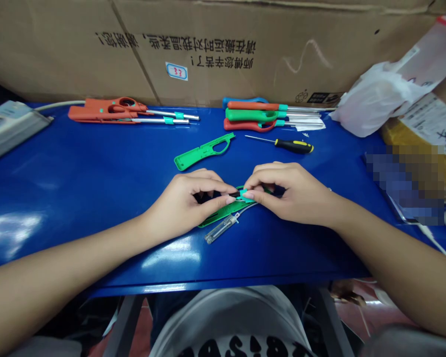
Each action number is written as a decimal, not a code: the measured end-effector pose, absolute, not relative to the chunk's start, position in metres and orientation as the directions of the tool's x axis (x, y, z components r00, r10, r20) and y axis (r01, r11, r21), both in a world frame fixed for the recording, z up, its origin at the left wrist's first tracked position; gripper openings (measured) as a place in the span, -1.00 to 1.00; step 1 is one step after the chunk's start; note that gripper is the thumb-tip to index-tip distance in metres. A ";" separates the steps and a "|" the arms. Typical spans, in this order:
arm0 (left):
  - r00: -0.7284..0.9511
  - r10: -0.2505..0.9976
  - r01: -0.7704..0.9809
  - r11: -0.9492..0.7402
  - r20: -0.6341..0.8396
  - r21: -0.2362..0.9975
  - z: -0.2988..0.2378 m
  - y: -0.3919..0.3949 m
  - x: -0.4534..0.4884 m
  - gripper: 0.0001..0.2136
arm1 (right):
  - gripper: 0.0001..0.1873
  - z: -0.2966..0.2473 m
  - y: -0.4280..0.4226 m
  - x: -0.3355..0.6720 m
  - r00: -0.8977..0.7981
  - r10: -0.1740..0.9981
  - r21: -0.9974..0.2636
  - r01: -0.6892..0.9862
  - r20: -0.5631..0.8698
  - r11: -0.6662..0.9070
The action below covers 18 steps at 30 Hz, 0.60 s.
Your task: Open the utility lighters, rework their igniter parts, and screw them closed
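Both of my hands meet over a green lighter casing half [216, 217] lying on the blue table. Between thumb and forefinger, my left hand [189, 198] pinches a small black part [235, 194]. My right hand [290, 191] grips a teal trigger piece [247, 196] with its fingertips, right against the black part. Whether the two are joined cannot be made out. In front of the casing lies a clear fuel tank [221, 229] with a thin tube running under my right hand. Another green casing half [193, 156], with a loop opening, rests behind my hands.
A black and yellow screwdriver [293, 145] lies behind my right hand. Orange lighters [104, 111] are at the back left, several coloured ones, including a green lighter [250, 115], at the back right. A large cardboard box [208, 84] borders the table; a white plastic bag [371, 99] stands right.
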<state>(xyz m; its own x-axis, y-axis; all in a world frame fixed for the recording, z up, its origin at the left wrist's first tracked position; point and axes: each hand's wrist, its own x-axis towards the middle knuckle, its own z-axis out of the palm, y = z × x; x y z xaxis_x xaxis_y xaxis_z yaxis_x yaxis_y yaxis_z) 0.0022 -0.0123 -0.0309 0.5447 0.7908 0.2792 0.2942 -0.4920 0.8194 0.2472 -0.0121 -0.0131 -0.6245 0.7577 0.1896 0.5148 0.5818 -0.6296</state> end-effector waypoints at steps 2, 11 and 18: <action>0.543 0.794 0.297 -0.486 0.273 0.822 -0.030 -0.013 0.002 -0.86 | -0.87 -0.014 -0.012 0.247 -0.612 0.770 -0.644 0.519 0.179 0.562; 0.541 0.790 0.305 -0.503 0.287 0.809 -0.030 -0.014 0.002 -0.87 | -0.88 -0.014 -0.010 0.245 -0.645 0.745 -0.647 0.498 0.168 0.577; 0.556 0.782 0.302 -0.506 0.282 0.808 -0.032 -0.013 0.001 -0.87 | -0.88 -0.014 -0.011 0.245 -0.610 0.791 -0.733 0.517 0.047 0.442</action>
<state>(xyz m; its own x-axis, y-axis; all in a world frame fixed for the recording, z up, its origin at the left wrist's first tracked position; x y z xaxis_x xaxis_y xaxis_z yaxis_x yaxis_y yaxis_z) 0.0009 -0.0131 -0.0318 0.5555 0.7821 0.2823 0.3019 -0.5060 0.8080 0.2454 -0.0112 -0.0139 -0.6099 0.7911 0.0468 0.5174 0.4422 -0.7326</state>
